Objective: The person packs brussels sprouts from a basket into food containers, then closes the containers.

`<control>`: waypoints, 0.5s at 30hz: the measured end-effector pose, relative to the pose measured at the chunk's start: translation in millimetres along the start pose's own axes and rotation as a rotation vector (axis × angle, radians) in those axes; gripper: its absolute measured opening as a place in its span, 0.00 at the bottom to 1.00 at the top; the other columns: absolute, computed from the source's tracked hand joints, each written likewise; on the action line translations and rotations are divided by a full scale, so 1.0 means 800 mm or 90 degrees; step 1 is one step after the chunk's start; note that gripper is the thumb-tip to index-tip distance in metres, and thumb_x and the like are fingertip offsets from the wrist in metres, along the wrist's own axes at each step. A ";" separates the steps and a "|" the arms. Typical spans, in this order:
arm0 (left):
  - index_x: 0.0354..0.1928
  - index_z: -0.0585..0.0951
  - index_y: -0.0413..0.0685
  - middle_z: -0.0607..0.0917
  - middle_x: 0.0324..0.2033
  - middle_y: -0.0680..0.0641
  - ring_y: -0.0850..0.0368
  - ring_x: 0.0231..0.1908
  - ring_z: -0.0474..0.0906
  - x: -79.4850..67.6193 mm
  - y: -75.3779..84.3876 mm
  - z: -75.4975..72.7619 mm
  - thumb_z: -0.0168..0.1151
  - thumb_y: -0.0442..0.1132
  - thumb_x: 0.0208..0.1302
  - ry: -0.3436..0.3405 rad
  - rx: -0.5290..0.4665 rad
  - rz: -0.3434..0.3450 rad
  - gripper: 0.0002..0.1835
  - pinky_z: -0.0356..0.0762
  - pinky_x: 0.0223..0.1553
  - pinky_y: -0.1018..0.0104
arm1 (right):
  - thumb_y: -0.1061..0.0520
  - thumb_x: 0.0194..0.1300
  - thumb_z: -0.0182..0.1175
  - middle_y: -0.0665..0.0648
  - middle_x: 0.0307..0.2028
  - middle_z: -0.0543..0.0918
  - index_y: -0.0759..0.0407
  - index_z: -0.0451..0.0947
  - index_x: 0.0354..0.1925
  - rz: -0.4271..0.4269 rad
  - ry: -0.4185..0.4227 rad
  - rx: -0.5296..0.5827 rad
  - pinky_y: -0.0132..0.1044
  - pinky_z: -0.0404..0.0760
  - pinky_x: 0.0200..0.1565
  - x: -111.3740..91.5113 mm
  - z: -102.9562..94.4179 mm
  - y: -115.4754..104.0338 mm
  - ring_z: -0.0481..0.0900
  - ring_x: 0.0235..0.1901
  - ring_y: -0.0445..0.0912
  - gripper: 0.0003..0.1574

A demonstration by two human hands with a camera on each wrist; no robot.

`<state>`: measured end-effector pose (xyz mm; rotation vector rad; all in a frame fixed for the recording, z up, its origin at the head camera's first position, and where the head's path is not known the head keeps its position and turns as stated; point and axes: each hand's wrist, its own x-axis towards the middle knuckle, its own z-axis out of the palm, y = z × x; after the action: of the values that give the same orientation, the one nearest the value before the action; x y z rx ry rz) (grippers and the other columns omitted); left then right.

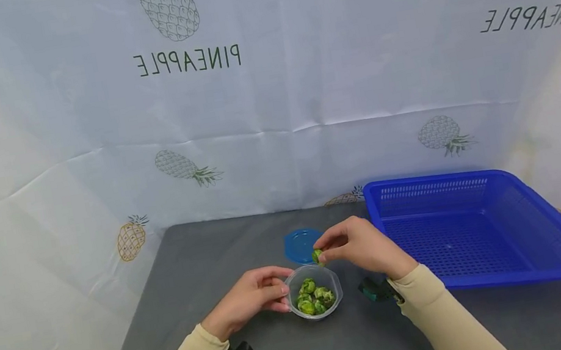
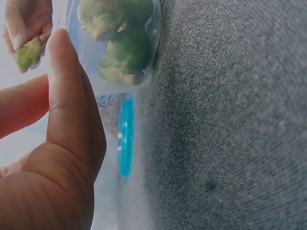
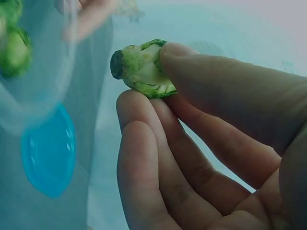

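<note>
Pinched between thumb and fingertips of my right hand [image 1: 362, 248] is a Brussels sprout [image 3: 146, 69], its cut stem end pointing left in the right wrist view. The sprout is raised just beyond the far right rim of a clear plastic tub [image 1: 337, 289]. Several more Brussels sprouts [image 1: 314, 297] lie inside that tub. My left hand [image 1: 251, 297] rests its spread, fairly straight fingers against the tub's left side, fingertips at the rim. Behind the tub, a blue lid [image 1: 300, 246] lies flat on the table, partly overlapped by the right hand's fingers in the head view.
A large blue plastic basket [image 1: 460, 281] with slotted sides stands to the right, close beside the right forearm. The grey table [image 1: 225, 246] ends at a white curtain [image 1: 266, 90] printed with pineapples. Both wrists carry small black devices.
</note>
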<state>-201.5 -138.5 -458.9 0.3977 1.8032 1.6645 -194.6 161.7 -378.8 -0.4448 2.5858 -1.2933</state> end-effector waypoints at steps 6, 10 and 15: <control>0.74 0.76 0.40 0.88 0.41 0.46 0.54 0.40 0.87 0.003 -0.002 0.001 0.66 0.39 0.79 0.009 0.007 -0.006 0.27 0.94 0.49 0.59 | 0.56 0.69 0.75 0.47 0.39 0.93 0.51 0.93 0.50 -0.013 -0.021 -0.001 0.40 0.91 0.45 -0.004 0.035 0.001 0.90 0.39 0.42 0.11; 0.74 0.76 0.40 0.88 0.41 0.46 0.54 0.40 0.87 0.005 -0.002 0.002 0.67 0.40 0.78 0.009 0.004 -0.002 0.27 0.94 0.50 0.58 | 0.57 0.69 0.75 0.49 0.39 0.93 0.56 0.92 0.50 -0.027 -0.034 -0.007 0.37 0.91 0.44 -0.005 0.044 0.005 0.89 0.38 0.41 0.12; 0.74 0.76 0.39 0.88 0.40 0.46 0.54 0.39 0.87 0.004 -0.002 0.000 0.67 0.40 0.78 0.011 0.002 -0.001 0.27 0.94 0.49 0.59 | 0.58 0.69 0.75 0.50 0.40 0.93 0.57 0.92 0.51 -0.039 -0.035 -0.009 0.34 0.90 0.43 -0.002 0.048 0.008 0.90 0.39 0.43 0.13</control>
<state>-203.8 -136.8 -461.6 0.3851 1.8179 1.6693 -181.5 137.4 -406.5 -0.5577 2.5563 -1.2654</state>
